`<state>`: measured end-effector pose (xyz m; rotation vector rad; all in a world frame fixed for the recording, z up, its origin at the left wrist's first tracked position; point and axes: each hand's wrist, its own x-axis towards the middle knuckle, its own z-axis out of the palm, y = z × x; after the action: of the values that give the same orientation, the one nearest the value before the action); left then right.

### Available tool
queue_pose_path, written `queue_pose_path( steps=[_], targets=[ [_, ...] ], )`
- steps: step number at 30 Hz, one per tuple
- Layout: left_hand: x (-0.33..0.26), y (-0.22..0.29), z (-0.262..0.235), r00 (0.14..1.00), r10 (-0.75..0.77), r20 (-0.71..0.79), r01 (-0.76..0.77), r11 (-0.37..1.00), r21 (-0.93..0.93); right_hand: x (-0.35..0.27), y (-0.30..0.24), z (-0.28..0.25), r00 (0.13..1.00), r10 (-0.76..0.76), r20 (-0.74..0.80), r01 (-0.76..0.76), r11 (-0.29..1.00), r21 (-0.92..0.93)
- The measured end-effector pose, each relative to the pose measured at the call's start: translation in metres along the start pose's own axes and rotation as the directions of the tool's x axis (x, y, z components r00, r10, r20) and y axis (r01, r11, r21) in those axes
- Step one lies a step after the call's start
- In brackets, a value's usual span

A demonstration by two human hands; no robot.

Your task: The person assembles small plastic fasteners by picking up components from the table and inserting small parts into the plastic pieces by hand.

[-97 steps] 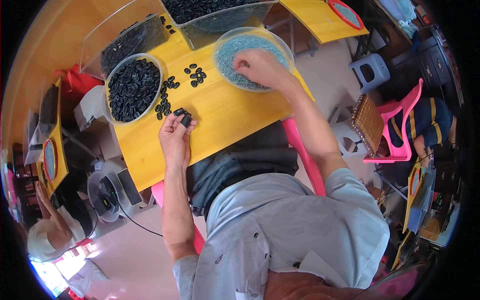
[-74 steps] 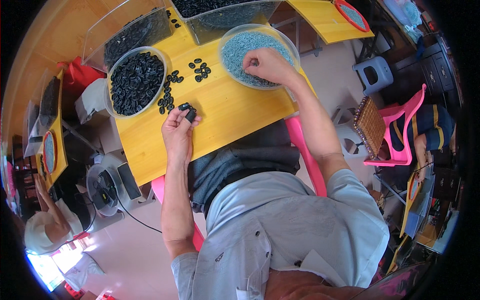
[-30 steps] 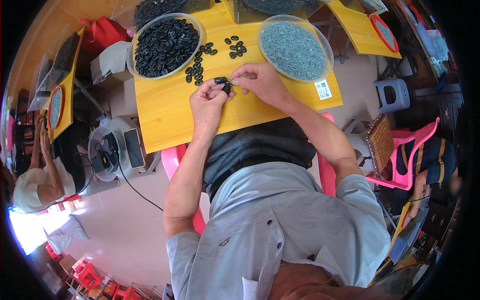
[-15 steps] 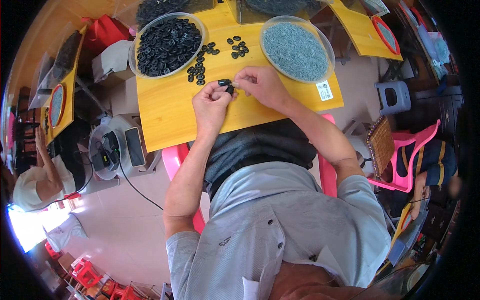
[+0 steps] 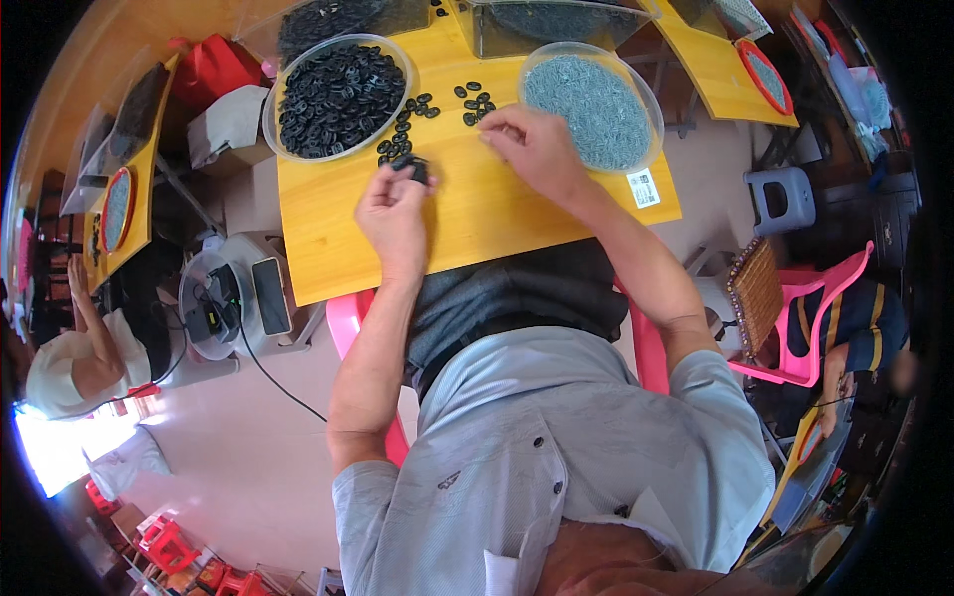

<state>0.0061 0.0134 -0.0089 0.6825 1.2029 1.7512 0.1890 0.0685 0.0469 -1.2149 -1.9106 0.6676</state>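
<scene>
I observe the left hand [image 5: 393,214] pinching a small black part [image 5: 411,168] at its fingertips, above the yellow table [image 5: 467,214]; the right hand [image 5: 534,149] rests loosely curled beside loose black parts [image 5: 475,99]; whether it grips anything, I cannot tell; the grey-filled bowl [image 5: 590,101] sits right, the black-filled bowl [image 5: 336,95] far left.

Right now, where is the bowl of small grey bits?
The bowl of grey bits sits on the yellow table, at its far right, just beyond the right hand.
</scene>
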Motion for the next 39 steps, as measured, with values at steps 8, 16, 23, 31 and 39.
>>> queue_pose_path(
  steps=[8,16,23,31,39],
  targets=[
    [0.032,0.019,-0.022,0.976,0.092,-0.199,-0.119,0.985,-0.126,0.033,0.014,0.031,0.966,-0.175,0.191,0.214,0.954,-0.208],
    [0.032,0.014,-0.021,0.986,0.022,-0.163,-0.057,0.975,-0.214,0.024,-0.013,0.086,0.886,-0.286,0.365,0.371,0.909,-0.188],
    [0.023,0.012,-0.016,0.999,-0.028,-0.038,0.020,0.983,-0.184,0.009,-0.005,0.065,0.897,-0.210,0.389,0.323,0.912,-0.253],
    [0.010,0.003,-0.007,0.997,-0.049,0.054,0.053,0.995,-0.089,0.000,0.002,0.040,0.894,-0.085,0.439,0.171,0.972,-0.159],
    [0.001,-0.005,-0.003,0.986,-0.081,0.143,0.091,0.994,-0.066,-0.010,0.022,0.041,0.913,-0.259,0.314,0.306,0.946,-0.108]
  ],
)
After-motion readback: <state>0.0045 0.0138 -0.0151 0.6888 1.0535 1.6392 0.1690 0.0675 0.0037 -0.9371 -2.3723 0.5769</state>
